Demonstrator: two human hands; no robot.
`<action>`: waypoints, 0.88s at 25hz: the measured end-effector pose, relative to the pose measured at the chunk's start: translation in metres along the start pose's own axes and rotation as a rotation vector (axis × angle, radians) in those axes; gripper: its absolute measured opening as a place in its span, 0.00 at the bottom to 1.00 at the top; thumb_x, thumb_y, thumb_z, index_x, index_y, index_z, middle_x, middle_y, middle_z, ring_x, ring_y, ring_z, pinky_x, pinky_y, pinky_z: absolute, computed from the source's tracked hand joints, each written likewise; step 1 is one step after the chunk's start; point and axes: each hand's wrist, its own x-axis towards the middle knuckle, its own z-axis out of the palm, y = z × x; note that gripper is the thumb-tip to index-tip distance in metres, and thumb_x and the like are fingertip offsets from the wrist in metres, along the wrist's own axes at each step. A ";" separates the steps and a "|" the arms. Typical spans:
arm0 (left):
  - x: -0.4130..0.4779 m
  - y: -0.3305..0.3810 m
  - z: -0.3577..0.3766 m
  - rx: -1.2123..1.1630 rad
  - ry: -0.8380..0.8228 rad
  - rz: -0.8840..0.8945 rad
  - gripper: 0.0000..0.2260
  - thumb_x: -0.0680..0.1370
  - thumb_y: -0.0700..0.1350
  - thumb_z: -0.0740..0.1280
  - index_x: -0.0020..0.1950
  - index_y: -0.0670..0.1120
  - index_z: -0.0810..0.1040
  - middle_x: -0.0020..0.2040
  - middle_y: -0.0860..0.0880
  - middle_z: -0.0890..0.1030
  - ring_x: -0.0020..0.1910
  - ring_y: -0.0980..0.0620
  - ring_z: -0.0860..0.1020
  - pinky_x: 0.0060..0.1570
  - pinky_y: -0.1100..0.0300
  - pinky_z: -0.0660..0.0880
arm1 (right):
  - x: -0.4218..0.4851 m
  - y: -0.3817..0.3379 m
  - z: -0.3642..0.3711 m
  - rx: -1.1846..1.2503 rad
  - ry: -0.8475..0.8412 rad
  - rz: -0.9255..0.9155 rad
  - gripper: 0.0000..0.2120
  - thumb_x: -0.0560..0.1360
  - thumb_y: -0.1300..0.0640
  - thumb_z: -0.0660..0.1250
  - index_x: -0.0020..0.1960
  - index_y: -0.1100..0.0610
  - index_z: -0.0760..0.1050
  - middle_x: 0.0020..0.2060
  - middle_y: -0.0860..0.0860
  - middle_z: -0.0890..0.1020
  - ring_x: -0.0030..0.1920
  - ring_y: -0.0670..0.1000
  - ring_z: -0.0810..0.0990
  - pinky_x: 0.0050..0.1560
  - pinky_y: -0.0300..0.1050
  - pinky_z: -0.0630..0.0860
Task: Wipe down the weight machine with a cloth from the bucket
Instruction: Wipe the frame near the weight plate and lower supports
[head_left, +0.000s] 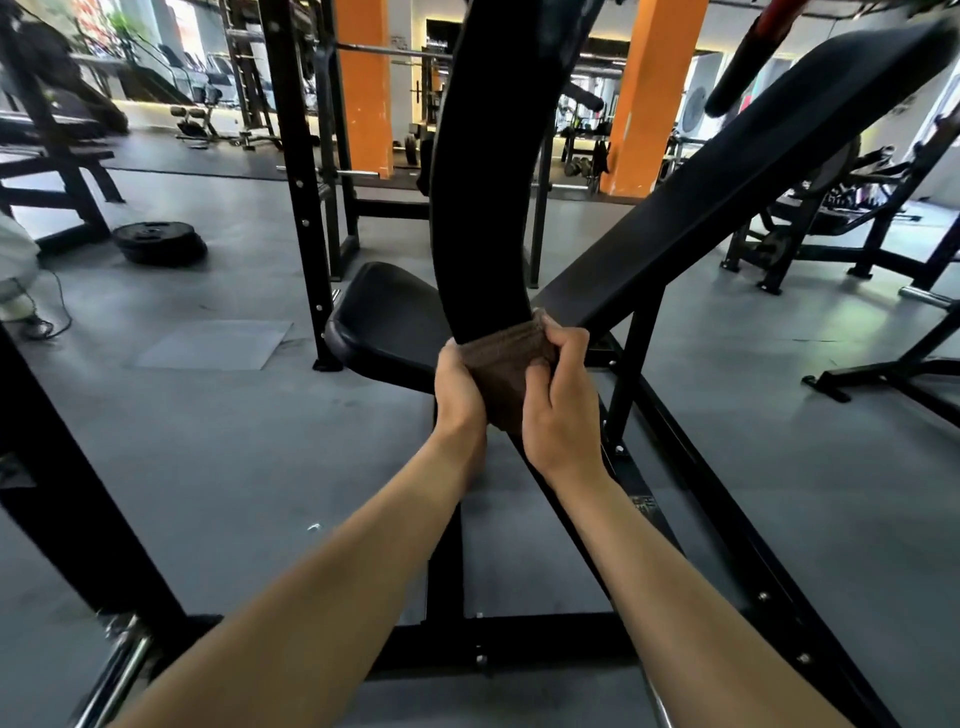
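Observation:
A thick black curved bar (488, 171) of the weight machine runs from the top of the view down to the middle. A brown cloth (506, 358) is wrapped round its lower end. My left hand (460, 387) grips the cloth from the left, and my right hand (563, 400) grips it from the right with the fingers curled over its top edge. Behind the bar sit the machine's black padded seat (384, 317) and its sloping black backrest (727, 171). No bucket is in view.
Black frame uprights (298, 171) stand left of the seat, and a base frame bar (519, 644) crosses the floor near me. Weight plates (158, 241) lie on the grey floor at the left. Orange pillars (363, 88) and other machines (831, 228) stand behind.

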 end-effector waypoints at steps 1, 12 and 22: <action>-0.004 -0.004 0.000 0.003 0.005 -0.010 0.29 0.77 0.61 0.56 0.64 0.43 0.82 0.57 0.41 0.85 0.61 0.40 0.82 0.63 0.45 0.78 | 0.001 0.001 -0.003 -0.002 -0.017 0.002 0.15 0.82 0.60 0.56 0.67 0.55 0.66 0.66 0.48 0.77 0.65 0.46 0.77 0.65 0.51 0.77; -0.007 -0.065 0.004 -0.108 0.080 -0.100 0.27 0.83 0.61 0.55 0.62 0.43 0.83 0.53 0.42 0.86 0.58 0.41 0.83 0.62 0.47 0.79 | -0.035 0.058 -0.018 -0.003 0.015 0.089 0.17 0.79 0.62 0.56 0.67 0.59 0.70 0.65 0.50 0.76 0.67 0.48 0.74 0.70 0.55 0.72; -0.009 -0.054 0.006 -0.015 0.163 0.008 0.21 0.83 0.59 0.54 0.58 0.49 0.82 0.55 0.48 0.85 0.55 0.47 0.83 0.57 0.51 0.80 | -0.044 0.063 -0.019 -0.210 0.156 -0.061 0.11 0.82 0.61 0.62 0.63 0.58 0.77 0.61 0.49 0.77 0.60 0.51 0.73 0.61 0.44 0.73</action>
